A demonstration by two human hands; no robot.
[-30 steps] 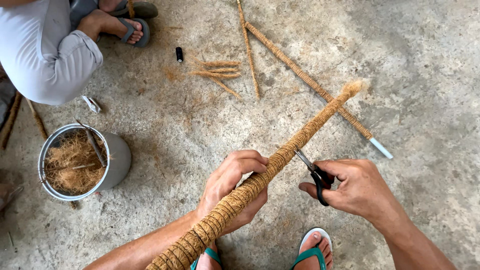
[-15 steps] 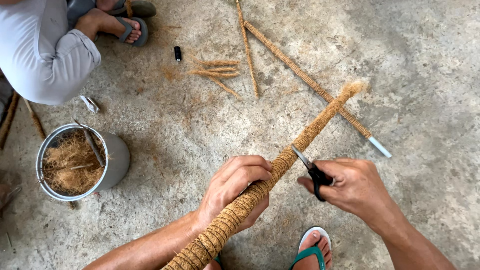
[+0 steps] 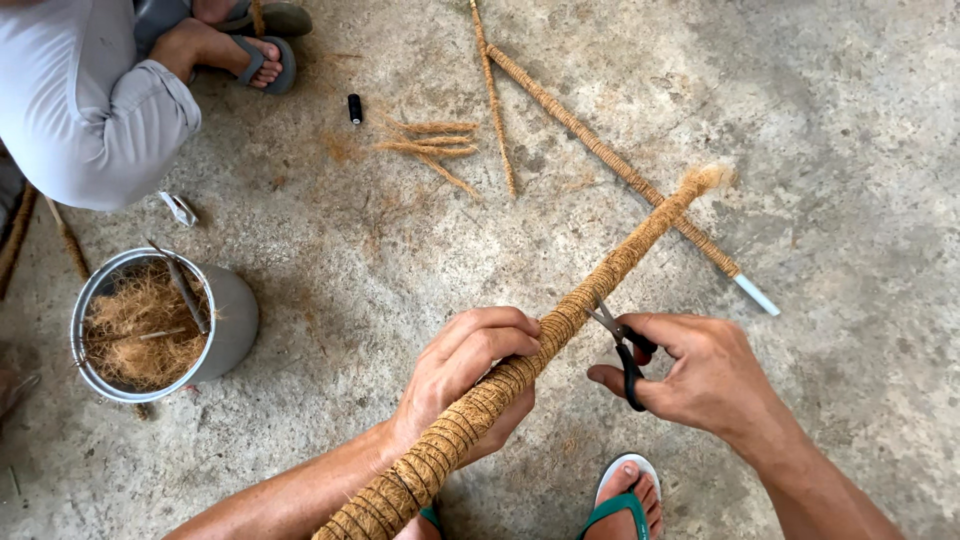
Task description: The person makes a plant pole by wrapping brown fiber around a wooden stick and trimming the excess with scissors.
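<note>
Left hand (image 3: pixel 470 375) was clenched around a long pole wrapped in coir rope (image 3: pixel 560 330), fingers (image 3: pixel 500 335) curled over the top, thumb underneath. The pole ran diagonally from the lower edge of the view up and to the right, held above the concrete floor (image 3: pixel 850 150); its far end was frayed into loose fibre.

Right hand (image 3: pixel 705 375) gripped small black-handled scissors (image 3: pixel 620 345), fingers through the loops. The blades pointed up-left and their tips met the wrapped pole just beyond the left hand. Whether the blades were parted or together could not be told.

On the floor beyond: a second wrapped stick (image 3: pixel 610 160) with a bare white tip, crossing under the held pole; a thinner stick (image 3: pixel 492 95) beside it; several short fibre bundles (image 3: pixel 430 145); a small black spool (image 3: pixel 354 108).

At left, a metal bucket (image 3: pixel 235 320) held loose coir fibre. Another person crouched at upper left, grey sleeve (image 3: pixel 90 120) and sandalled foot (image 3: pixel 255 55) showing. The person's own green sandals (image 3: pixel 620 500) showed at the bottom edge.
</note>
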